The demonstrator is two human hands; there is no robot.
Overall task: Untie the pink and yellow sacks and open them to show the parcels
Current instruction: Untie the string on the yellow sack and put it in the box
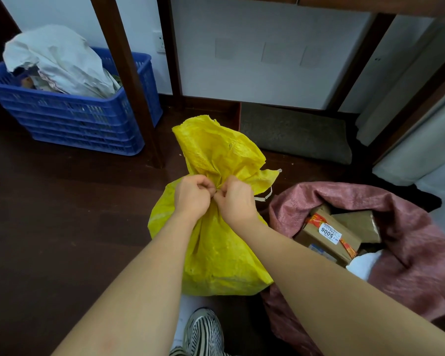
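Observation:
A yellow woven sack (216,253) stands on the dark floor in the middle, its neck gathered and tied with a white string (263,197). My left hand (193,195) and my right hand (235,199) pinch the knot at the neck, fingers closed, knuckles nearly touching. The knot itself is hidden by my fingers. To the right the pink sack (416,253) lies open with its mouth rolled back. Brown cardboard parcels (329,235) show inside it, one with a white label reading 5006.
A blue plastic crate (75,116) holding white sacking stands at the back left. A dark wooden table leg (129,80) rises beside it. A grey mat (296,134) lies by the wall. My striped shoe (203,332) is below the yellow sack.

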